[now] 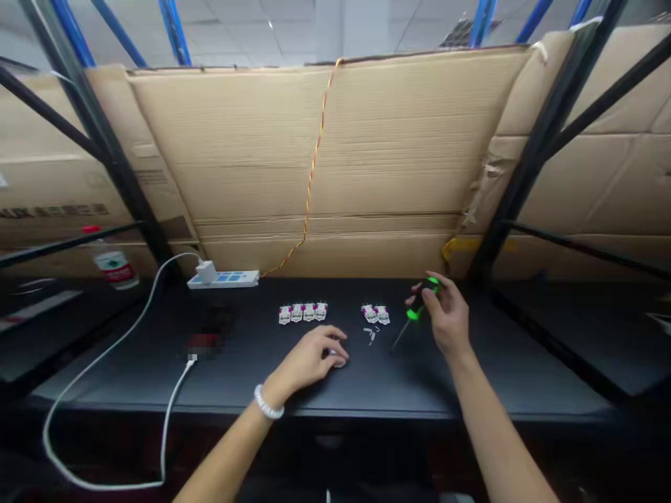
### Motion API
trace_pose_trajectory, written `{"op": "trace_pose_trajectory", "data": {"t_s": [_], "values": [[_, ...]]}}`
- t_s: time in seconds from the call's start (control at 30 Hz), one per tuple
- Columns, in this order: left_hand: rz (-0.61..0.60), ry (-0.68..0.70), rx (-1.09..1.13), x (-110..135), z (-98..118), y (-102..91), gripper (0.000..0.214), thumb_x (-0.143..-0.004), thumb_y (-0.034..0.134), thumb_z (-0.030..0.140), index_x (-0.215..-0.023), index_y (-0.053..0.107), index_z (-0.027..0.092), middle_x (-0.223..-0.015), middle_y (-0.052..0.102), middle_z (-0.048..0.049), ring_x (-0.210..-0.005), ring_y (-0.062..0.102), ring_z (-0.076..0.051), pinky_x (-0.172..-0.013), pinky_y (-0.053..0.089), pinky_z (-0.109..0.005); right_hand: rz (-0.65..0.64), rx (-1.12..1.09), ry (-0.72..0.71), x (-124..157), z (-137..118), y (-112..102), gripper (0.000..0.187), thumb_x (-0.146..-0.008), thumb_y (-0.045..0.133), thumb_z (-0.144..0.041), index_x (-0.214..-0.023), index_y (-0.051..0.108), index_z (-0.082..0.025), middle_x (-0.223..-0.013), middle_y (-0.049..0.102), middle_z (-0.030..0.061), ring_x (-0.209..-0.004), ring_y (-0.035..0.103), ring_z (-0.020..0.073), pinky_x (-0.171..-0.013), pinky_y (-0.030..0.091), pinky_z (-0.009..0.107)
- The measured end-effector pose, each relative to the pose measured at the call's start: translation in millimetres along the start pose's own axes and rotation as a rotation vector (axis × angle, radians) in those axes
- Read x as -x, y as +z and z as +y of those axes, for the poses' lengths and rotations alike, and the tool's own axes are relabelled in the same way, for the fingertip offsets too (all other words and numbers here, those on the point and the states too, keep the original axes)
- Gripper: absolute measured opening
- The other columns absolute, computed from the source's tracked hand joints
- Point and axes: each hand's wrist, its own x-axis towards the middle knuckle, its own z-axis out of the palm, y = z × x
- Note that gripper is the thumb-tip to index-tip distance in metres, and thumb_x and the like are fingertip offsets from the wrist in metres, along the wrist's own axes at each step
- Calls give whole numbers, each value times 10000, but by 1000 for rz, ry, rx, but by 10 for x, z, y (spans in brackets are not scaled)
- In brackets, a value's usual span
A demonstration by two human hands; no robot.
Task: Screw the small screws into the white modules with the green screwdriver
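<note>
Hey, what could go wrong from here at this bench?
The small loose pieces lie in the open, so the right hand or its screwdriver might scatter them. The screwdriver points down toward the black tabletop and could scratch it. The white cable loops past the front edge, so it might get snagged.

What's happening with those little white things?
Someone's right hand holds a black-and-green screwdriver, tip pointing down. The left hand holds a small white part, mostly hidden. On the black table, four white-and-purple pieces sit in a row, with two more to the right; tiny white bits lie in front of those two.
</note>
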Motion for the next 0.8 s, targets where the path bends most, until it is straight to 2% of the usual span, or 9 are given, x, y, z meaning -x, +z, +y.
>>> {"op": "trace_pose_trajectory", "data": {"t_s": [0.23, 0.43, 0.63, 0.8], "values": [[-19, 69, -114, 100, 55, 32, 217, -1013, 634, 174, -1021, 837, 249, -1323, 747, -57, -1259, 682, -236, -1131, 513, -357, 7, 10, -10, 2, -16, 13, 400, -901, 791, -450, -1224, 659, -253, -919, 755, 27, -627, 749, 182, -580, 664, 332], [-13, 48, -57, 188, -27, 72, 163, -972, 743, 225, -1109, 829, 242, -1379, 746, -70, -1376, 639, -252, -1195, 487, -379, 9, 11, 0, 3, -47, 30, 413, -886, 802, -465, -1216, 663, -259, -915, 753, 25, -624, 749, 182, -576, 664, 333], [5, 30, -22, 228, -59, 74, 156, -957, 762, 222, -1095, 834, 237, -1364, 758, -72, -1386, 638, -257, -1207, 485, -402, 10, 5, -5, 16, -45, 26, 409, -885, 810, -451, -1214, 666, -255, -916, 754, 24, -619, 750, 179, -583, 664, 328], [11, 22, -13, 234, -44, 75, 160, -957, 760, 228, -1103, 824, 235, -1380, 749, -63, -1382, 638, -252, -1207, 483, -400, -5, -55, -33, 47, -2, 53, 382, -940, 759, -439, -1259, 641, -267, -945, 754, 23, -653, 768, 180, -600, 662, 318]]}}
